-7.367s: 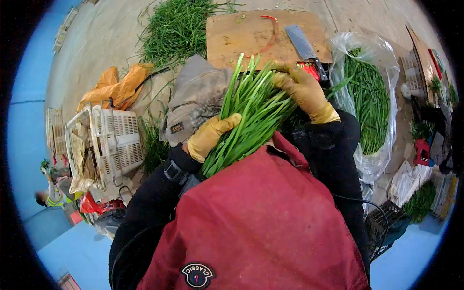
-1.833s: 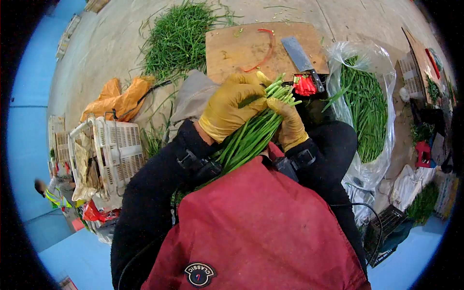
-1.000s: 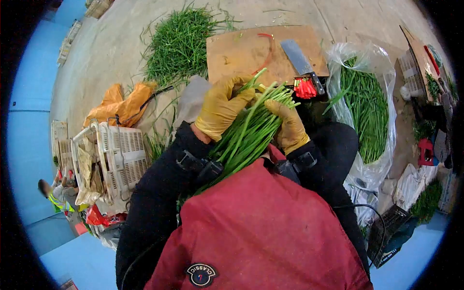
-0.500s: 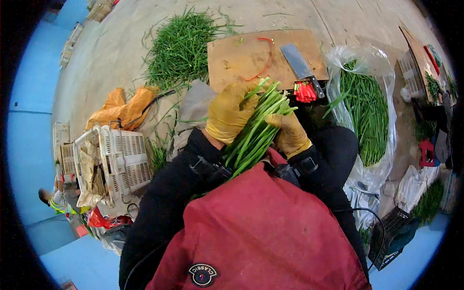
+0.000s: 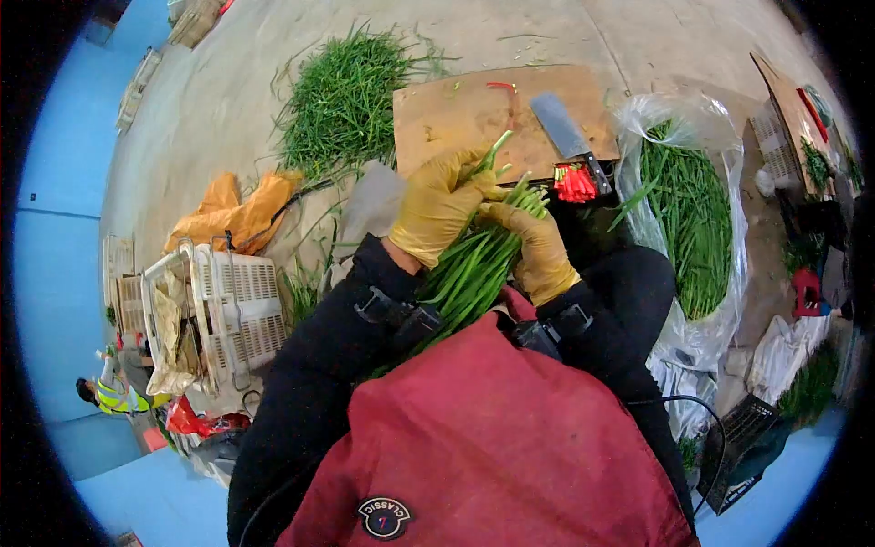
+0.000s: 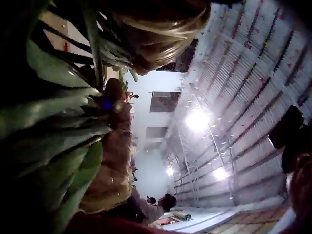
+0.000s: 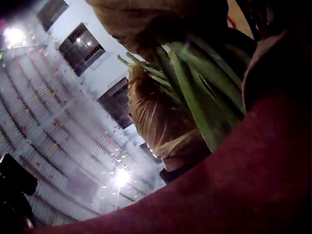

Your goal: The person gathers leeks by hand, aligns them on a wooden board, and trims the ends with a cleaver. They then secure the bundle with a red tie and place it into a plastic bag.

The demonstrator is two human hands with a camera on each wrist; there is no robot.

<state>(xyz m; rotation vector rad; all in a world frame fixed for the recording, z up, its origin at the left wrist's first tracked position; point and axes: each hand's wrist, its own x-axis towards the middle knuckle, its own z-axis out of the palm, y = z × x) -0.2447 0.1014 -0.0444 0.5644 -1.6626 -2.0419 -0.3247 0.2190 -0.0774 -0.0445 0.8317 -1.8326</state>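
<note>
Both hands wear yellow gloves and meet over a bunch of garlic chives (image 5: 469, 269) in front of the red apron. My right hand (image 5: 533, 248) grips the bunch near its pale stem ends, its fingers partly hidden by the stalks. Beside it, my left hand (image 5: 439, 208) pinches a few stalks (image 5: 495, 153) whose ends stick up past the fingers. In the left wrist view, broad green leaves (image 6: 58, 114) fill the near left side. The right wrist view shows the stalks (image 7: 195, 87) running between the two gloved hands.
Ahead lies a wooden board (image 5: 456, 114) with a cleaver (image 5: 561, 123) and a cluster of red strips (image 5: 575, 183). Loose greens (image 5: 346, 100) are heaped on the floor. A clear plastic bag (image 5: 734, 210) of greens stands right, a white crate (image 5: 241, 301) left. Another person (image 5: 118, 387) is far left.
From gripping the bunch's lower side, my left hand has moved up to the stem ends. My right hand has come down from the tips onto the bunch. The pinched stalks now stick up farther.
</note>
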